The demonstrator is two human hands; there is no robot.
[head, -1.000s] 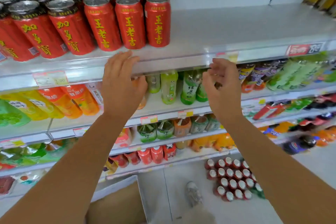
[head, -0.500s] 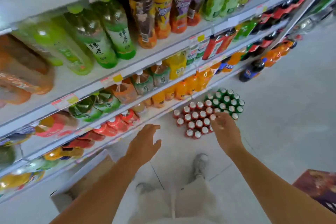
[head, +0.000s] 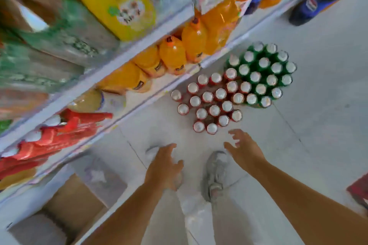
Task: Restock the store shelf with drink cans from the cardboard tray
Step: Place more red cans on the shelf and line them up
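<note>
Below, the red cans [head: 207,97] stand upright, lids up

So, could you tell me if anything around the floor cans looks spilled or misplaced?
Nothing spilled or tipped. The red cans stand upright in a ragged group with gaps, unlike the tight green cans beside them. Shelves are too blurred.

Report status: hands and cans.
Both empty, open: left hand, right hand. Untouched red cans on floor, just beyond right hand. Nothing between; green cans beside them.
</note>
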